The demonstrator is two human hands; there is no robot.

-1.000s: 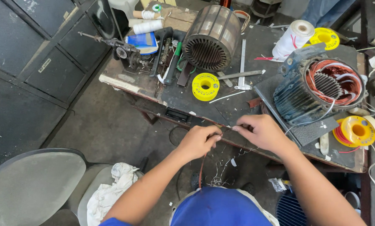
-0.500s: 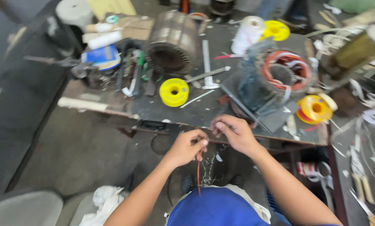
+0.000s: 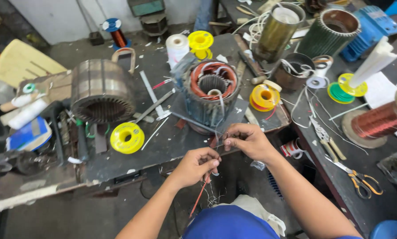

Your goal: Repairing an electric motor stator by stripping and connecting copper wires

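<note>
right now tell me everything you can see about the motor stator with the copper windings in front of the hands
The motor stator stands on end on the dark workbench, bore facing up. Its finned housing looks like grey-blue metal, worn and dirty. Reddish copper windings ring the slotted steel core, with white sleeving and loose leads over the top. It rests on a dark flat sheet. The left hand and right hand pinch thin wire just in front of it, not touching it.

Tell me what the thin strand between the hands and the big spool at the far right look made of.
The thin reddish strand looks like enamelled copper wire or sleeving, too fine to tell. The large spool of shiny orange-brown winding looks like bare-lacquered copper: metallic sheen, fine parallel turns.
</note>
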